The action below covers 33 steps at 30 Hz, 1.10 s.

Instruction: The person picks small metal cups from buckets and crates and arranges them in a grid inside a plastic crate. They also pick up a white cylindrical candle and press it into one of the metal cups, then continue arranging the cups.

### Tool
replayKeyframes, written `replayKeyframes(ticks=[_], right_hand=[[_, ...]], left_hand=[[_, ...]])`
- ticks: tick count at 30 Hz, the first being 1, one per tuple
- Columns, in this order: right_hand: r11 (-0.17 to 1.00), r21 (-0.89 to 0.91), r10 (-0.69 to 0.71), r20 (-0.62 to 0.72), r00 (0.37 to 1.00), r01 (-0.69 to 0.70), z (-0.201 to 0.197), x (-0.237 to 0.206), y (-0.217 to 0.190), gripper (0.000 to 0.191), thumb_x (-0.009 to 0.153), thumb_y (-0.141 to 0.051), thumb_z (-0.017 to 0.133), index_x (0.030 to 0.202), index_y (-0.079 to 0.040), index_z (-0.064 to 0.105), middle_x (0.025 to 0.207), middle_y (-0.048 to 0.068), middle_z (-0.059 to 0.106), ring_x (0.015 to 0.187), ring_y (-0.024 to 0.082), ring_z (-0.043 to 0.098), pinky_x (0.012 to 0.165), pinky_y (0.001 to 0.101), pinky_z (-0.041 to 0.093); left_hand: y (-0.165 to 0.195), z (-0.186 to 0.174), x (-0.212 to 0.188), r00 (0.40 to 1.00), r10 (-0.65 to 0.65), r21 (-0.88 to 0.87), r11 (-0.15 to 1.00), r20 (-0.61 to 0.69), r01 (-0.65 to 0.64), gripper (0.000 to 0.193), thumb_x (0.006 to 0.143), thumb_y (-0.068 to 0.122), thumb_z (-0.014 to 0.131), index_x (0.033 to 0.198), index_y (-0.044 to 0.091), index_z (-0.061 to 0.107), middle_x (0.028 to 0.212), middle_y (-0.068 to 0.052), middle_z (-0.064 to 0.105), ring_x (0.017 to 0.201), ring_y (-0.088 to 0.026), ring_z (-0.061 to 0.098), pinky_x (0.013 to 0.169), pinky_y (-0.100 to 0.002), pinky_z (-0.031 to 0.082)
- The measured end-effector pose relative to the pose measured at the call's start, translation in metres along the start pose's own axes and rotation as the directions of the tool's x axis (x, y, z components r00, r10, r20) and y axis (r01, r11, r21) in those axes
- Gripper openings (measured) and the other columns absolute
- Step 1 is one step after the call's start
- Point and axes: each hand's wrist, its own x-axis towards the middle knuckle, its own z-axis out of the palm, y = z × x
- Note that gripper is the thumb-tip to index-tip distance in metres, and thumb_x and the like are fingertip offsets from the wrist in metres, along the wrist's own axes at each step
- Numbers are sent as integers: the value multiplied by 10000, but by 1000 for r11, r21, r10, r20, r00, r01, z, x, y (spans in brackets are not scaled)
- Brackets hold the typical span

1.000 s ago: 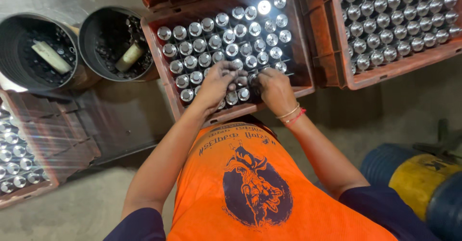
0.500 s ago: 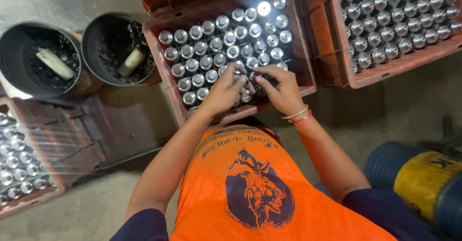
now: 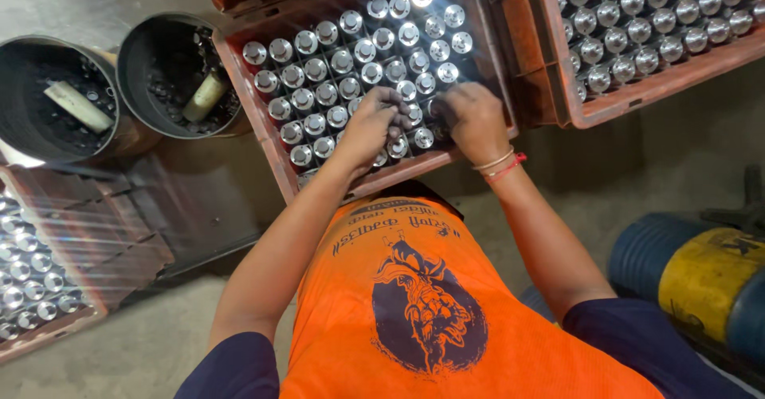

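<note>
An orange plastic crate [image 3: 249,106] stands on the floor in front of me, packed with rows of upright shiny metal cylinders [image 3: 351,48]. Both hands are down in its near rows, close together. My left hand [image 3: 368,127] curls its fingers around a cylinder near the middle of the front rows. My right hand [image 3: 472,116], with a red thread and a bangle on its wrist, grips a cylinder just to the right. The cylinders under my palms are hidden. My orange shirt fills the lower part of the view.
A second orange crate [image 3: 655,88] of the same cylinders stands at the right. Two dark round buckets [image 3: 169,88] holding small parts and a pale stick each stand at the left. A third crate [image 3: 48,287] lies lower left, a blue and yellow drum [image 3: 705,275] lower right.
Both hands have moved closer together and a little deeper into the crate's near rows. My left hand has shifted right, and its fingers have closed.
</note>
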Motion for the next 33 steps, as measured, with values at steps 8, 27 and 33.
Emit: replayKeyframes(ticks=[8, 27, 33], right_hand=[[999, -46, -13, 166, 986, 21, -2, -8, 3, 196, 788, 81, 632, 923, -30, 721, 882, 146, 623, 885, 366, 648, 772, 454, 526], [921, 335, 110, 262, 959, -198, -39, 2, -44, 317, 844, -52, 796, 1150, -40, 715, 1020, 150, 742, 870, 330, 750, 753, 362, 588], [989, 113, 80, 92, 993, -90, -35, -6, -13, 271, 853, -40, 812, 1108, -21, 723, 980, 176, 720, 878, 374, 699, 752, 429, 546]], left_hand=[[17, -2, -6, 999, 4, 42, 999, 51, -7, 174, 1071, 93, 376, 1207, 15, 451, 1116, -190, 723, 704, -135, 668, 533, -209, 429], [48, 30, -19, 985, -26, 591, 802, 170, -81, 242, 901, 231, 769, 822, 7, 718, 629, -15, 639, 526, -78, 567, 463, -260, 431], [30, 29, -7, 991, -108, 455, 888, 76, 62, 165, 1006, 170, 579, 1113, 51, 621, 896, -91, 642, 677, -112, 596, 549, -257, 452]])
